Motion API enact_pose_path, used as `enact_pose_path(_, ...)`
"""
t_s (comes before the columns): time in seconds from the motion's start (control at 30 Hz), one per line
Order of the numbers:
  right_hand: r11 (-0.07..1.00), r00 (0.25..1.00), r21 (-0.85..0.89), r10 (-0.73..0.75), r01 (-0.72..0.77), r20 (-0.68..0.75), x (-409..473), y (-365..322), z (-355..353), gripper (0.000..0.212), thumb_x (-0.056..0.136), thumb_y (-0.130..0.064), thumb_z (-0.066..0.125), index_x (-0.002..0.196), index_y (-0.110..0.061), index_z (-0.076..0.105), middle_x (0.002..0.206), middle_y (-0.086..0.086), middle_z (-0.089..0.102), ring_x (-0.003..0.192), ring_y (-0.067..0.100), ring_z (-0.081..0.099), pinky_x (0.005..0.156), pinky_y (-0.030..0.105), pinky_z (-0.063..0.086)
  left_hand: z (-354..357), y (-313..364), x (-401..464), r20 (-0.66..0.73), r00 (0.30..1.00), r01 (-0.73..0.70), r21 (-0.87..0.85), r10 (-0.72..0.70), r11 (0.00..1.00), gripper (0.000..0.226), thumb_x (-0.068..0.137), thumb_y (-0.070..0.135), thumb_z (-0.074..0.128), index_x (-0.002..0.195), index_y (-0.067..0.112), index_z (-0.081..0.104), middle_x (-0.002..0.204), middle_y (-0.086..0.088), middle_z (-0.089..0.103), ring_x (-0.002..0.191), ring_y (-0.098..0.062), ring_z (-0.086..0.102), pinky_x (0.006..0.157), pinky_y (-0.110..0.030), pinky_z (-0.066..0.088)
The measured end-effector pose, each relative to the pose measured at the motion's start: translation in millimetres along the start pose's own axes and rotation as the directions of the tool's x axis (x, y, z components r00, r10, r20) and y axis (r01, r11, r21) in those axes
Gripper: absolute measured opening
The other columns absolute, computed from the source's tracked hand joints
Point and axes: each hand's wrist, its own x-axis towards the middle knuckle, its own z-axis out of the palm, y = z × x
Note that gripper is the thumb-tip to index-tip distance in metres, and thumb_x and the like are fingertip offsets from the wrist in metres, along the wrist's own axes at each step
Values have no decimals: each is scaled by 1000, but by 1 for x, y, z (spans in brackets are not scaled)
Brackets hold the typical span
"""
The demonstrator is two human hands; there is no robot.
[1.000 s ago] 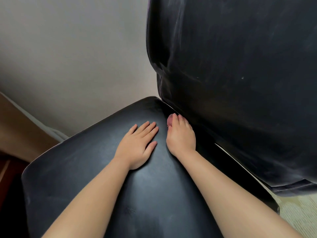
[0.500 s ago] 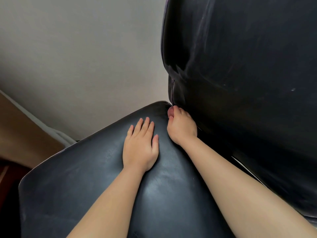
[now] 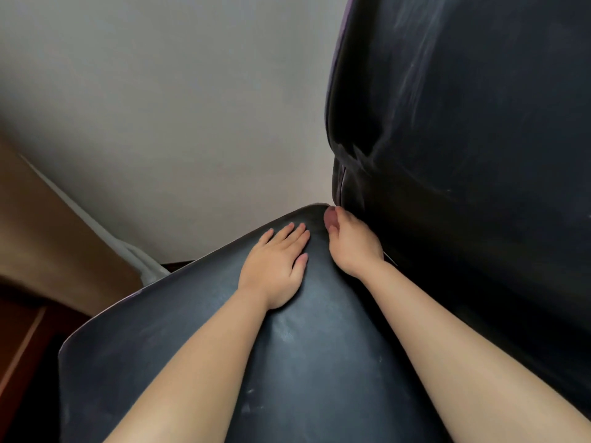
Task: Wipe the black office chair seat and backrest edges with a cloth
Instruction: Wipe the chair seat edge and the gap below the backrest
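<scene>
The black office chair fills the view. Its seat (image 3: 198, 362) lies below me and its backrest (image 3: 463, 155) rises at the right, both marked with pale dusty streaks. My left hand (image 3: 275, 266) rests flat on the seat near its far edge, fingers straight and together. My right hand (image 3: 353, 241) is pushed into the crease where seat meets backrest, at the seat's far corner. Its fingers curl round a small pinkish wad of cloth (image 3: 329, 218), of which only the tip shows.
A pale wall (image 3: 176, 107) stands close behind the chair. Brown wooden furniture (image 3: 41, 235) and a white trim strip (image 3: 140, 260) lie to the left, with a dark gap below them. The backrest's left edge (image 3: 335, 139) hangs over the seat's far corner.
My right hand has slid along the seat-backrest crease to the seat's far corner. My left hand has shifted forward on the seat, staying flat.
</scene>
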Motion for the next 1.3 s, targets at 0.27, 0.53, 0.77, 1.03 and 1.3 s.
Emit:
enact_pose_path(0.27, 995, 997, 67, 71, -73, 27, 55, -17, 11, 31, 97, -22, 32, 121, -14, 50, 120, 8, 56, 105, 27, 55, 84, 37, 48, 13, -2, -1, -197, 980, 28, -4, -29, 1000, 53, 92, 32, 29, 130, 7, 57, 140, -8, 52, 133, -22, 45, 112, -30, 21)
enact_pose_path(0.53, 998, 996, 3, -66, 66, -55, 34, -12, 13, 30, 98, -20, 35, 124, -12, 48, 127, 8, 53, 112, 28, 50, 87, 35, 43, 15, -1, -1, -240, 954, 188, 14, -179, 982, 55, 88, 31, 32, 123, 0, 61, 132, -18, 57, 125, -31, 52, 109, -38, 34)
enact_pose_path(0.77, 994, 995, 102, 27, -36, 92, 68, -29, 8, 34, 91, -15, 38, 119, -20, 58, 125, 2, 58, 112, 24, 54, 87, 31, 45, 19, -2, 0, -300, 931, 212, -20, -209, 977, 49, 87, 26, 35, 115, 0, 66, 124, -17, 63, 117, -30, 58, 105, -35, 34)
enact_pose_path(1.03, 991, 994, 92, -106, 102, 37, 61, -23, 10, 31, 91, -14, 39, 109, -24, 62, 118, -3, 62, 108, 20, 56, 87, 32, 47, 21, -2, 1, -335, 915, 217, -67, -227, 974, 47, 85, 23, 36, 111, 1, 68, 118, -14, 66, 110, -28, 63, 101, -36, 43)
enact_pose_path(1.3, 967, 969, 79, -245, 243, 22, 53, -30, 16, 31, 88, -13, 41, 103, -27, 65, 113, -9, 64, 106, 16, 54, 83, 30, 46, 23, -5, 1, -407, 885, 200, -106, -226, 974, 42, 82, 20, 40, 102, -1, 70, 108, -14, 69, 99, -30, 65, 98, -33, 38)
